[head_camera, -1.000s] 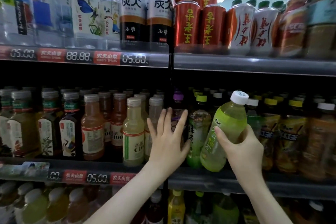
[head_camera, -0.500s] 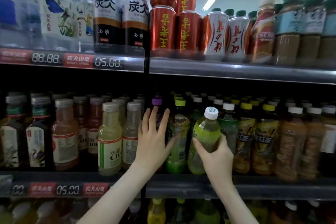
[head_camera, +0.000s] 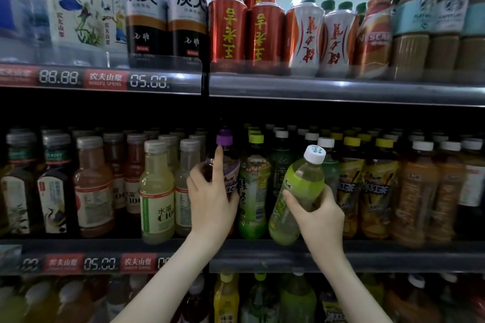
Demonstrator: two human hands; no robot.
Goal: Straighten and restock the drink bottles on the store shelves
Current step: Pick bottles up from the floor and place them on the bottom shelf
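My right hand (head_camera: 316, 215) grips a light green bottle with a white cap (head_camera: 299, 191), tilted right, its base at the front edge of the middle shelf (head_camera: 393, 254). My left hand (head_camera: 212, 196) is wrapped around a dark bottle with a purple cap (head_camera: 227, 162) standing on the same shelf, index finger pointing up along its neck. A green tea bottle with a yellow-green cap (head_camera: 253, 186) stands between the two hands.
Rows of yellow-capped and white-capped tea bottles (head_camera: 378, 186) fill the shelf to the right, juice bottles (head_camera: 157, 191) to the left. Red cans (head_camera: 227, 31) and other bottles stand on the upper shelf. More bottles sit on the shelf below.
My left hand went from open fingers in front of the bottles to gripping the purple-capped bottle. My right hand brought the light green bottle lower and closer to the shelf row.
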